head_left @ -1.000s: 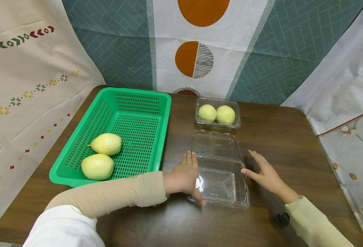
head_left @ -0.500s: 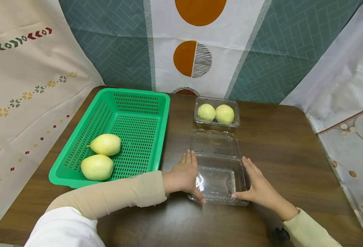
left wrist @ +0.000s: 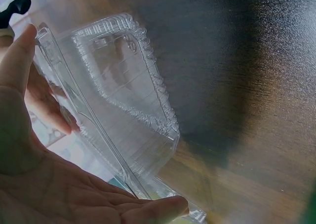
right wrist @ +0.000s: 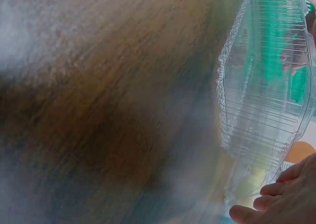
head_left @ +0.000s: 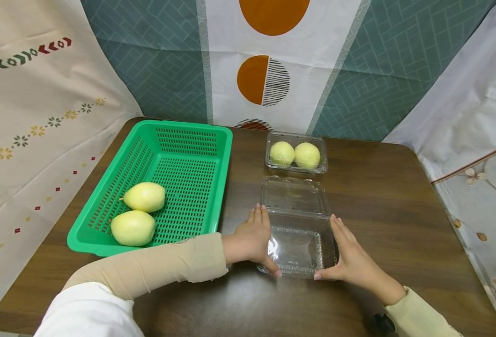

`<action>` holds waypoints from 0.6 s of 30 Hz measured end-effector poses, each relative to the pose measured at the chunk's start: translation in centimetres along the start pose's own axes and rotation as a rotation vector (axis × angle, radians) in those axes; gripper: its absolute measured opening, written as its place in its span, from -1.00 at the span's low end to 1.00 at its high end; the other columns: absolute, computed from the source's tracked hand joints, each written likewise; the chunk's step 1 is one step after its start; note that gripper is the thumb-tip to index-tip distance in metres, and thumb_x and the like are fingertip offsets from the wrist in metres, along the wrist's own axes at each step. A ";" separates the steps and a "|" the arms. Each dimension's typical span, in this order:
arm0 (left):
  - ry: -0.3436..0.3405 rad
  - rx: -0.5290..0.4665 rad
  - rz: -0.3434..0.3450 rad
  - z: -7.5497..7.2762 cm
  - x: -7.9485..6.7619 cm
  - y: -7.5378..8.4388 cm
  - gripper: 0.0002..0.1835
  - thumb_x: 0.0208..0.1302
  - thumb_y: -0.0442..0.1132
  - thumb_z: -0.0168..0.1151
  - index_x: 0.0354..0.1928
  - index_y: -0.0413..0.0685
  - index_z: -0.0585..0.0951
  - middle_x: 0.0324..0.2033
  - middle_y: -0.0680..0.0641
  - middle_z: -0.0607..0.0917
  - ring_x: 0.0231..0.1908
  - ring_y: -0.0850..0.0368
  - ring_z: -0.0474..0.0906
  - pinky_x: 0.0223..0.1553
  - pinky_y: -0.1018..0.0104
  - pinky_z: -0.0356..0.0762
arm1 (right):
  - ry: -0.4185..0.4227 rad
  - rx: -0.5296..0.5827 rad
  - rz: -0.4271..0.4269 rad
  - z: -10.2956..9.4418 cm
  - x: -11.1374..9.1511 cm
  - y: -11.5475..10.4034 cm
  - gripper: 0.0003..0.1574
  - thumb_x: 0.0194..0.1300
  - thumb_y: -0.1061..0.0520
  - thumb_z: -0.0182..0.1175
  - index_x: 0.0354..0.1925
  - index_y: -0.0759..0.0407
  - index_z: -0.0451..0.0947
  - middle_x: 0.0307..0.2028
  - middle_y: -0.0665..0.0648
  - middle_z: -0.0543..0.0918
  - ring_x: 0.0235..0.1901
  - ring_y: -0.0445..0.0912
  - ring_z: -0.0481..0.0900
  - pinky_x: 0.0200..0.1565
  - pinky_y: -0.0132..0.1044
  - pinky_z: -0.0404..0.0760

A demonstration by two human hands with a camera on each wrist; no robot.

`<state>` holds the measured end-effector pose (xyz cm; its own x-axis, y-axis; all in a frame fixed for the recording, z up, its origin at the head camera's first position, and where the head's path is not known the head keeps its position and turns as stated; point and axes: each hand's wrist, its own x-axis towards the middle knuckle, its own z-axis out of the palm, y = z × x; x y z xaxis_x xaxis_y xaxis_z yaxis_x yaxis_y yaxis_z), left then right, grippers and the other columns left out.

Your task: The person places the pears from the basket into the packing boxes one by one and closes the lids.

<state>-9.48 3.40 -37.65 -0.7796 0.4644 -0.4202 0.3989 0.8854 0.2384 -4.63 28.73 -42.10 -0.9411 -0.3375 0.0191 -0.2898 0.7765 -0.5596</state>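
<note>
The open clear container point(head_left: 296, 248) sits on the table between the two grips, its lid point(head_left: 294, 195) folded flat beyond them. The left grip point(head_left: 252, 238) is spread along one side, the right grip point(head_left: 353, 262) along the other, fingers straight and thumbs apart; how hard they press I can't tell. The table point(head_left: 382, 187) is dark brown wood grain with rounded far corners, shining below the left grip. Past the lid stands a closed clear container point(head_left: 322, 157) with two pale yellow fruits point(head_left: 307, 156) inside. Left of the left grip is a green basket point(head_left: 225, 187) holding two pears point(head_left: 145, 196). Teal-and-white cloth point(head_left: 146, 70) hangs behind, cream embroidered cloth point(head_left: 28, 117) to the left, pale floral fabric point(head_left: 475, 93) to the right.
</note>
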 end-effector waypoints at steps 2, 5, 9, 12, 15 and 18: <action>0.000 0.000 0.001 0.1 0.0 0.0 0.58 -0.45 0.45 0.45 0.44 -0.40 -0.16 0.44 -0.38 -0.12 0.44 -0.22 -0.12 0.38 0.16 0.11 | 0.004 -0.015 -0.014 0.0 0.0 0.1 0.74 -0.43 -0.28 0.58 0.41 0.50 -0.18 0.39 0.55 -0.03 0.35 0.47 -0.05 0.15 0.45 0.13; -0.001 -0.002 0.001 0.1 0.1 0.0 0.57 -0.45 0.45 0.45 0.44 -0.39 -0.16 0.44 -0.37 -0.13 0.45 -0.21 -0.13 0.39 0.16 0.08 | 0.008 -0.037 -0.023 0.0 0.0 0.1 0.72 -0.41 -0.30 0.57 0.40 0.52 -0.16 0.38 0.56 -0.01 0.34 0.47 -0.04 0.16 0.43 0.14; -0.004 -0.005 0.000 -0.1 0.0 0.0 0.58 -0.46 0.45 0.45 0.44 -0.38 -0.16 0.44 -0.37 -0.14 0.45 -0.21 -0.14 0.40 0.16 0.05 | -0.002 -0.071 -0.015 -0.1 0.0 -0.1 0.71 -0.37 -0.35 0.54 0.40 0.52 -0.15 0.38 0.56 -0.01 0.34 0.47 -0.02 0.18 0.40 0.16; -0.008 -0.006 -0.006 -0.2 -0.1 0.1 0.58 -0.46 0.45 0.45 0.44 -0.38 -0.17 0.45 -0.36 -0.15 0.45 -0.20 -0.15 0.40 0.16 0.04 | -0.019 -0.096 -0.007 -0.3 0.1 -0.4 0.70 -0.34 -0.37 0.51 0.40 0.53 -0.16 0.38 0.57 -0.02 0.34 0.46 -0.02 0.19 0.38 0.16; -0.009 -0.002 -0.008 -0.2 -0.2 0.1 0.57 -0.44 0.46 0.44 0.44 -0.38 -0.17 0.45 -0.37 -0.14 0.45 -0.20 -0.14 0.40 0.16 0.06 | -0.038 -0.111 0.004 -0.5 0.1 -0.7 0.69 -0.32 -0.37 0.51 0.39 0.56 -0.16 0.38 0.57 -0.03 0.35 0.47 -0.02 0.21 0.36 0.16; -0.006 -0.001 -0.006 -0.3 -0.2 0.1 0.56 -0.41 0.48 0.41 0.44 -0.38 -0.16 0.44 -0.37 -0.14 0.45 -0.20 -0.15 0.40 0.15 0.07 | -0.049 -0.110 0.014 -0.6 0.1 -0.8 0.68 -0.31 -0.36 0.50 0.39 0.57 -0.16 0.38 0.58 -0.03 0.35 0.47 -0.03 0.22 0.35 0.15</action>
<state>-9.40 3.42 -37.26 -0.7788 0.4595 -0.4270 0.3941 0.8880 0.2369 -4.60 28.36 -41.17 -0.9363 -0.3500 -0.0299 -0.2969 0.8340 -0.4650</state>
